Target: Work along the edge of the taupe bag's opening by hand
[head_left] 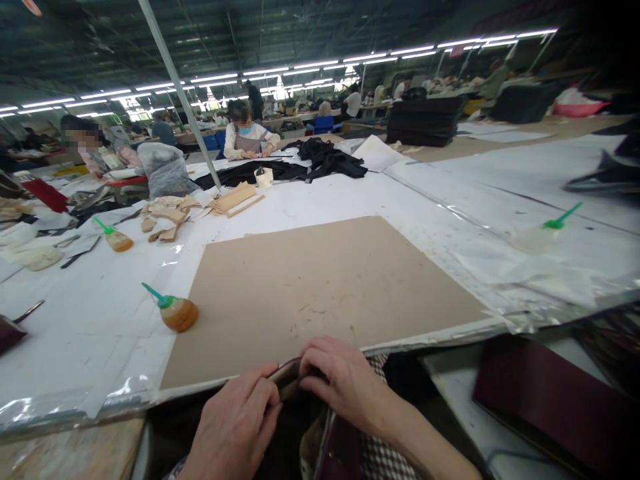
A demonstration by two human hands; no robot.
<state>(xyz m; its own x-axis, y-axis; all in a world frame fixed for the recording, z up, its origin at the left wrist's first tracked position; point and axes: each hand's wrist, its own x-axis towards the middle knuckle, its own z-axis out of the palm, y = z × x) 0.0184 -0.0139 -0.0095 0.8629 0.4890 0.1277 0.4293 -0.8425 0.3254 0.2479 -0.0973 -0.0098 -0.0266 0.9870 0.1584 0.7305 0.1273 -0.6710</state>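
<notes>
At the table's near edge, my left hand point(240, 417) is closed with its thumb and fingers pinching the rim of a maroon leather bag point(343, 447). My right hand point(345, 377) grips the same rim a short way to the right, fingers curled over it. Between the hands the brown inner side of the rim shows. Most of the bag hangs below the table edge, partly hidden by my hands and forearm. Just beyond lies a flat brown board point(310, 280). Left of it stands a squeeze bottle point(180, 313) of amber liquid with a green nozzle.
Another amber bottle point(119, 239) and tan scraps point(167, 217) lie farther left. A pale bottle point(540, 235) is at the right. Maroon pieces point(550, 400) rest low on the right. Black material point(330, 157) lies across the table near a seated co-worker point(247, 137). A pole point(180, 93) rises at the left.
</notes>
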